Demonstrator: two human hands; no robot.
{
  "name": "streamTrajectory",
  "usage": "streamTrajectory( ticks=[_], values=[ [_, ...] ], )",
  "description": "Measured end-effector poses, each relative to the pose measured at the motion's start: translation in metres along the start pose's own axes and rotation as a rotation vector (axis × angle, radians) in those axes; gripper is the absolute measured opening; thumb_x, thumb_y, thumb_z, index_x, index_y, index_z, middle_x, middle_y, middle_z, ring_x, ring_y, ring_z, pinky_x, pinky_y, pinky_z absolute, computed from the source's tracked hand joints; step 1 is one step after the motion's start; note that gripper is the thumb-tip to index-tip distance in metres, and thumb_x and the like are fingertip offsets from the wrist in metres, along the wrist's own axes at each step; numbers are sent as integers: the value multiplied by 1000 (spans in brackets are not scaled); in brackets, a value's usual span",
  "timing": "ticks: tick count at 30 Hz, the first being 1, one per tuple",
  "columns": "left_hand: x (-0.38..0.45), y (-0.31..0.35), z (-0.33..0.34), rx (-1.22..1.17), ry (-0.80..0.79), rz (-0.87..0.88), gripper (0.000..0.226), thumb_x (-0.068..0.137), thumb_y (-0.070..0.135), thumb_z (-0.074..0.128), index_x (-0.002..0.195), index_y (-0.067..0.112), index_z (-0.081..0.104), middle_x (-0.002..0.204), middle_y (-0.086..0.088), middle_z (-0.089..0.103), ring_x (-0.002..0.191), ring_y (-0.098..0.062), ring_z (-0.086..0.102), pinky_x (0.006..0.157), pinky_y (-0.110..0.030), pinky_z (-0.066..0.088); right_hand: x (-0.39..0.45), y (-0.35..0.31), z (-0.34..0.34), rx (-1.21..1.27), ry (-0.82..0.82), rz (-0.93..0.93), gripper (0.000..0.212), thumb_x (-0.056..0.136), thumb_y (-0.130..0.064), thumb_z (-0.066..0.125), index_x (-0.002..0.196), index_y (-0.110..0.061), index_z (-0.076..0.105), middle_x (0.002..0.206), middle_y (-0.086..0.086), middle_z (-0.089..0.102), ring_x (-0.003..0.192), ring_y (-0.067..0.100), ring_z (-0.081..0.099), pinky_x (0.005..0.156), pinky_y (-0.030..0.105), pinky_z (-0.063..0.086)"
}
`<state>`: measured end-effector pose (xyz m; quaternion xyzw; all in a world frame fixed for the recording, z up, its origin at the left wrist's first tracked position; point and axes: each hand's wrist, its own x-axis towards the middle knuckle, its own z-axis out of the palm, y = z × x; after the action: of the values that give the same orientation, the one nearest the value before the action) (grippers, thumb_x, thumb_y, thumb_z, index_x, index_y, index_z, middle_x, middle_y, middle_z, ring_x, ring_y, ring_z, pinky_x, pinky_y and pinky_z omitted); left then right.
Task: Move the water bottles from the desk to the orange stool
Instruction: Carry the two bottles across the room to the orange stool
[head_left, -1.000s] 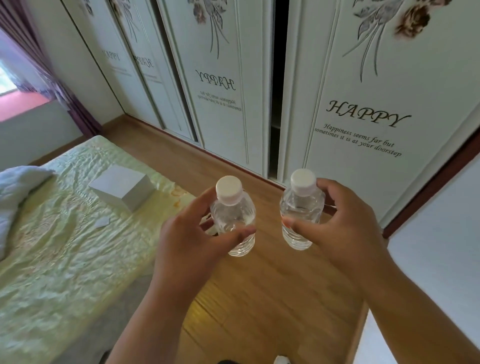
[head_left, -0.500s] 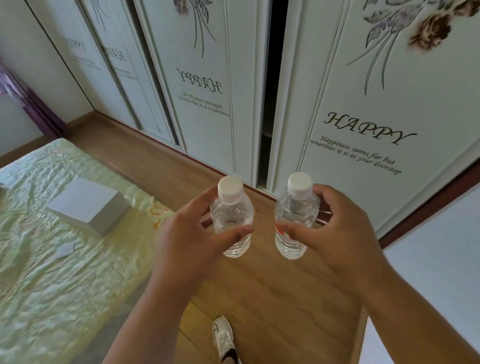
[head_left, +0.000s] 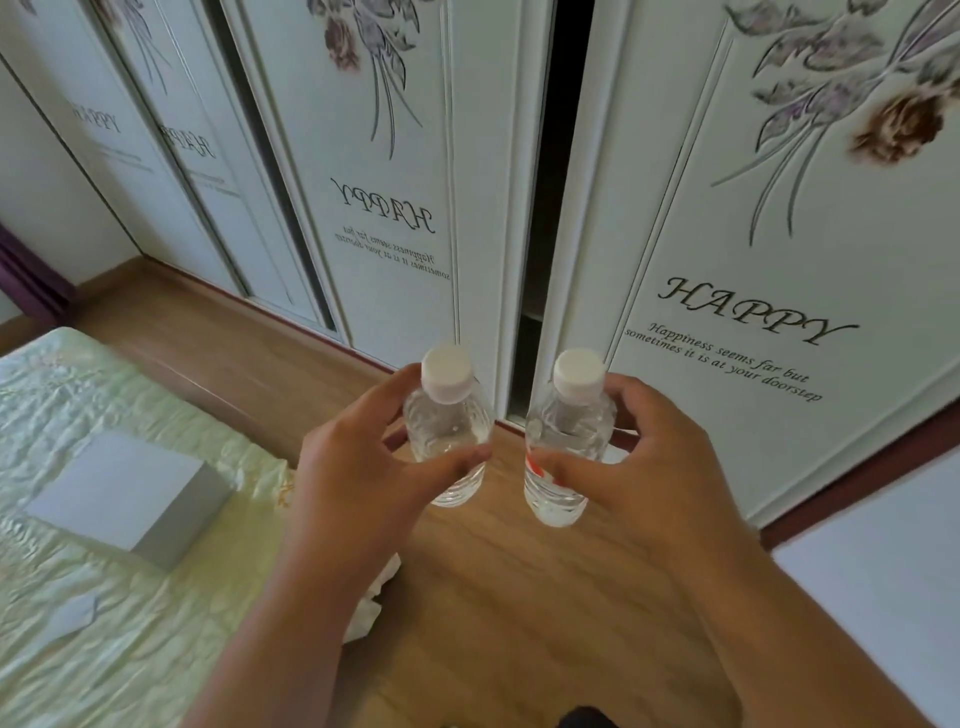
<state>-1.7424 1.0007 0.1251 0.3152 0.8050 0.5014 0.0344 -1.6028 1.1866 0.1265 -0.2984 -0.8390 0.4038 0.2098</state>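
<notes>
Head view: the left hand (head_left: 363, 467) is gripping one clear water bottle (head_left: 449, 431), the right hand (head_left: 623, 467) another (head_left: 566, 441), upright over wooden floor (head_left: 493, 597). Pickup looks finished; the orange stool isn't showing, so placement remains.

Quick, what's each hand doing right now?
Left hand: holds the left bottle.
Right hand: holds the right bottle.

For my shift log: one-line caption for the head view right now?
Left hand and right hand each hold an upright, white-capped water bottle above the wooden floor, facing the wardrobe doors.
</notes>
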Motion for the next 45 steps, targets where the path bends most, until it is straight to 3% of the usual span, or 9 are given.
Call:
streamTrajectory(
  ticks=[3, 10, 16, 21, 26, 31, 35, 45],
  values=[
    [22, -10, 5, 7, -2, -15, 86, 55, 61, 86, 135, 50, 56, 104, 49, 60, 98, 25, 58, 75, 5, 42, 27, 1, 8, 4, -11, -1, 75, 62, -51, 90, 127, -43, 53, 119, -23, 63, 102, -9, 59, 77, 7, 43],
    [78, -20, 34, 62, 39, -78, 88, 53, 63, 84, 135, 49, 56, 103, 47, 58, 92, 30, 56, 69, 6, 40, 102, 23, 14, 20, -62, -22, 74, 66, -52, 88, 131, -40, 53, 124, -22, 62, 108, -1, 60, 94, 22, 50],
    [137, -6, 65, 98, 150, -125, 85, 54, 63, 86, 133, 53, 55, 100, 55, 55, 94, 31, 54, 73, 7, 39, 193, 32, 2, 58, -165, -95, 67, 69, -49, 86, 121, -47, 45, 118, -25, 56, 103, -2, 56, 89, 15, 41],
    [172, -1, 85, 121, 275, -180, 85, 56, 63, 85, 135, 49, 58, 105, 50, 58, 96, 29, 55, 73, 3, 42, 261, 35, 0, 67, -247, -174, 72, 66, -48, 88, 127, -43, 48, 118, -22, 54, 105, 1, 54, 79, 7, 35],
    [182, -5, 90, 145, 357, -250, 81, 57, 60, 88, 132, 49, 59, 108, 45, 62, 102, 22, 59, 79, -1, 46, 299, 35, 18, 76, -361, -245, 77, 66, -46, 90, 133, -36, 53, 127, -14, 62, 109, 8, 61, 94, 31, 54],
    [197, -22, 80, 170, 403, -315, 82, 57, 57, 90, 134, 44, 62, 118, 31, 68, 107, 11, 65, 91, -12, 53, 328, 26, 51, 75, -465, -296, 78, 63, -54, 86, 132, -40, 52, 116, -24, 57, 97, -7, 57, 73, 6, 39],
    [217, -50, 62, 154, 415, -345, 85, 57, 58, 91, 135, 47, 60, 120, 32, 67, 108, 9, 65, 92, -15, 52, 351, 8, 85, 57, -507, -320, 79, 63, -51, 89, 132, -37, 55, 120, -21, 61, 99, -10, 57, 72, 5, 39],
    [299, -121, -18, 75, 427, -258, 79, 60, 54, 89, 130, 57, 54, 107, 47, 60, 103, 27, 55, 82, 4, 41, 406, -63, 176, 39, -482, -346, 77, 61, -53, 89, 129, -37, 56, 119, -20, 64, 102, -8, 59, 79, 8, 42]
  ],
)
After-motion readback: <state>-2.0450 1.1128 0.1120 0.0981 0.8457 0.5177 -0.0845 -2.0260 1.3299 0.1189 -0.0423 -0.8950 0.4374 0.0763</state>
